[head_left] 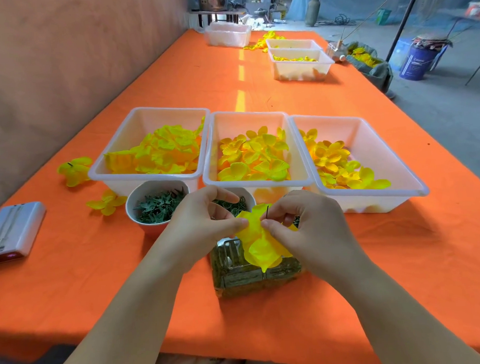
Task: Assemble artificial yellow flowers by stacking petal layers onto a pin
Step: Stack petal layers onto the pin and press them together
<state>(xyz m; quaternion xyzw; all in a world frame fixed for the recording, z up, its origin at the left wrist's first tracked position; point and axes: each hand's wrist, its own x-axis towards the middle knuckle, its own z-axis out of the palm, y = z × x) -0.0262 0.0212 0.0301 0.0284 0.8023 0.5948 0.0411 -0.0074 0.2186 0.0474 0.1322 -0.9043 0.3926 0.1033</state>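
The step in hand was threading: a yellow petal layer [258, 243] had been pierced by the dark pin [267, 212], whose tip stood up through the fabric at lower centre of the frame, above a clear box [236, 277] on the orange bench [73, 269].

The left hand [204, 218] pinched the petal's left edge between thumb and forefinger, grip pressed together on the fabric, the other fingers loosely curled. The right hand [302, 220] pinched the petal right at the foot of the pin, thumb tip on top. Whether its fingers also held the pin's shaft underneath could not be told, since petal and hand hid it.

Only one layer seemed to be on the pin, so the flower looked early in its build. The next move would probably call for sliding this layer down the shaft, then freeing one hand to fetch another layer from the bins in mid-frame: the left bin [171, 110], middle bin [248, 113] and right bin [329, 118] each held loose yellow petals. The pin would need to stay steady meanwhile, as thin fabric could tear or slip off.

A bowl [158, 206] of green pieces sat just beyond the left hand. Two finished flowers [75, 171] lay at left.
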